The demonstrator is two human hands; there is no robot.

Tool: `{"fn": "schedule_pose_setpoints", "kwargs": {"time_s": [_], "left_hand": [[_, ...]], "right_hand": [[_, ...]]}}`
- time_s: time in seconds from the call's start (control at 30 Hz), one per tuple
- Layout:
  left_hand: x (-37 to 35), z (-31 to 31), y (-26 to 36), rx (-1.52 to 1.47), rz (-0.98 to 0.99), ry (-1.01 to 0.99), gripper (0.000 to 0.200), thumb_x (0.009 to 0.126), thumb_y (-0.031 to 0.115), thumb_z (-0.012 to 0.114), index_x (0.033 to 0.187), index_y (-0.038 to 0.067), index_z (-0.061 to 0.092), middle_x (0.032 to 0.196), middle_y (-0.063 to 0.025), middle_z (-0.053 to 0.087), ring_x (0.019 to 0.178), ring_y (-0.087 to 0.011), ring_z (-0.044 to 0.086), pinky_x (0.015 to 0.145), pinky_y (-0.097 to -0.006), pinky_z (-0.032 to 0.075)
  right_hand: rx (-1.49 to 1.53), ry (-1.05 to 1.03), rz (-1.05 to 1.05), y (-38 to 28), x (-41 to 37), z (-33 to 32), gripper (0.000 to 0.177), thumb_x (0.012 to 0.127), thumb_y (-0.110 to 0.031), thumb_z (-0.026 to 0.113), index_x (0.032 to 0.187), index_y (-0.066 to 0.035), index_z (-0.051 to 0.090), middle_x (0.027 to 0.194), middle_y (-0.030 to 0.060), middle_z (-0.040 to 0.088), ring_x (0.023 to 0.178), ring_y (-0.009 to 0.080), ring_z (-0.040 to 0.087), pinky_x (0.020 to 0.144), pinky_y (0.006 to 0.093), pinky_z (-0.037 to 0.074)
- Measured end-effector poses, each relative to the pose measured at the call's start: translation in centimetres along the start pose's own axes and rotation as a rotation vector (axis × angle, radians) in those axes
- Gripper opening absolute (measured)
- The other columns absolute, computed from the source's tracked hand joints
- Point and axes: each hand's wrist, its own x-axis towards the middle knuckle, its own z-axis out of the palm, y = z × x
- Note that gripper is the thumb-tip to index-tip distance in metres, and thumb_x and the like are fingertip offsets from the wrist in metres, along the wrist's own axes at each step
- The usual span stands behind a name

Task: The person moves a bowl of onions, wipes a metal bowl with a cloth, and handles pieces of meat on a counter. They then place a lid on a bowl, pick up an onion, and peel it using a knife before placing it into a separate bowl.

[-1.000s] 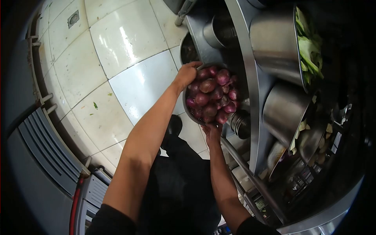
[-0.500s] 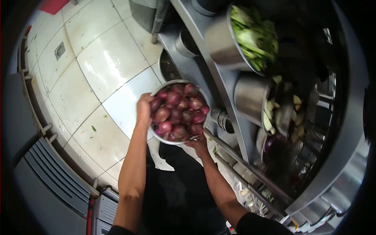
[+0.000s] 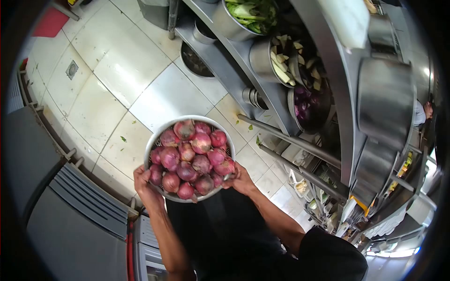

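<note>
Red onions [image 3: 187, 151] fill a round metal colander [image 3: 151, 141] in front of my body, above the tiled floor. Small holes show along its inner wall. My left hand [image 3: 148, 186] grips the rim at the lower left, fingers curled round it. My right hand [image 3: 241, 180] is closed on the opposite side of the rim, at the lower right. Parts of both hands' fingers are hidden under or behind the colander.
On the right, a steel shelf holds a pot of cut greens [image 3: 251, 14], a pot of pale cut vegetables [image 3: 280, 61] and a bowl with purple pieces [image 3: 304, 104]. Large steel pots [image 3: 385, 100] stand above. Grey cabinets [image 3: 70, 229] line the left. Another person's hand [image 3: 428, 110] shows far right.
The colander of onions has moved down and left in view, closer to my body. My view has swung, so the shelf sits higher and more pots show at right. Both hands keep their hold.
</note>
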Motion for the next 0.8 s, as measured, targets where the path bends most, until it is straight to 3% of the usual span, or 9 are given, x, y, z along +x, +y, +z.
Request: {"fn": "schedule_pose_setpoints", "kwargs": {"time_s": [0.27, 0.43, 0.5, 0.63, 0.67, 0.8], "left_hand": [[-9.9, -2.1, 4.8, -0.019, -0.041, -0.122, 0.025, 0.071, 0.008, 0.056, 0.094, 0.000, 0.048, 0.088, -0.0072, 0.053, 0.081, -0.0154, 0.052, 0.079, -0.0283, 0.043], [-14.3, -2.3, 6.2, 0.058, 0.000, -0.199, 0.025, 0.071, 0.009, 0.057, 0.093, 0.001, 0.048, 0.088, -0.0060, 0.052, 0.079, -0.0131, 0.050, 0.078, -0.0260, 0.041], [-16.1, -2.4, 6.4, 0.062, -0.012, -0.248, 0.026, 0.070, 0.010, 0.058, 0.092, 0.001, 0.047, 0.087, -0.0053, 0.052, 0.078, -0.0127, 0.049, 0.078, -0.0254, 0.041], [-20.0, -1.8, 6.7, 0.119, 0.008, -0.316, 0.027, 0.070, 0.011, 0.058, 0.092, 0.001, 0.047, 0.084, -0.0049, 0.050, 0.077, -0.0120, 0.048, 0.077, -0.0245, 0.041], [-20.9, -1.8, 6.5, 0.125, 0.027, -0.344, 0.027, 0.070, 0.011, 0.058, 0.093, 0.001, 0.047, 0.083, -0.0047, 0.050, 0.077, -0.0123, 0.048, 0.077, -0.0248, 0.041], [-25.0, -0.7, 4.8, 0.200, -0.019, -0.497, 0.027, 0.071, 0.009, 0.056, 0.094, -0.001, 0.048, 0.089, -0.0084, 0.050, 0.084, -0.0165, 0.049, 0.083, -0.0298, 0.040]], "right_hand": [[0.036, 0.056, -0.024, 1.1, -12.3, 0.8, 0.063, 0.066, 0.017, 0.061, 0.122, -0.004, 0.043, 0.106, 0.0096, 0.059, 0.075, 0.0166, 0.062, 0.061, 0.0294, 0.054], [0.126, 0.064, -0.060, 2.4, -17.3, 0.3, 0.066, 0.064, 0.017, 0.062, 0.124, -0.004, 0.043, 0.103, 0.0105, 0.060, 0.071, 0.0168, 0.062, 0.059, 0.0290, 0.055], [0.024, 0.059, -0.046, 2.7, -19.6, -0.3, 0.070, 0.068, 0.018, 0.058, 0.130, -0.006, 0.037, 0.107, 0.0114, 0.059, 0.076, 0.0216, 0.063, 0.063, 0.0337, 0.056], [0.077, 0.105, -0.079, 4.4, -23.3, -1.5, 0.072, 0.065, 0.019, 0.058, 0.130, -0.006, 0.038, 0.105, 0.0129, 0.060, 0.078, 0.0231, 0.064, 0.062, 0.0338, 0.056], [0.107, 0.146, -0.108, 4.6, -24.5, -1.8, 0.065, 0.061, 0.015, 0.064, 0.121, -0.002, 0.045, 0.096, 0.0109, 0.061, 0.073, 0.0201, 0.062, 0.060, 0.0307, 0.055], [0.139, 0.217, -0.114, 6.6, -30.8, -5.0, 0.066, 0.059, 0.013, 0.062, 0.121, -0.004, 0.046, 0.099, 0.0098, 0.060, 0.077, 0.0210, 0.062, 0.060, 0.0307, 0.055]]}}
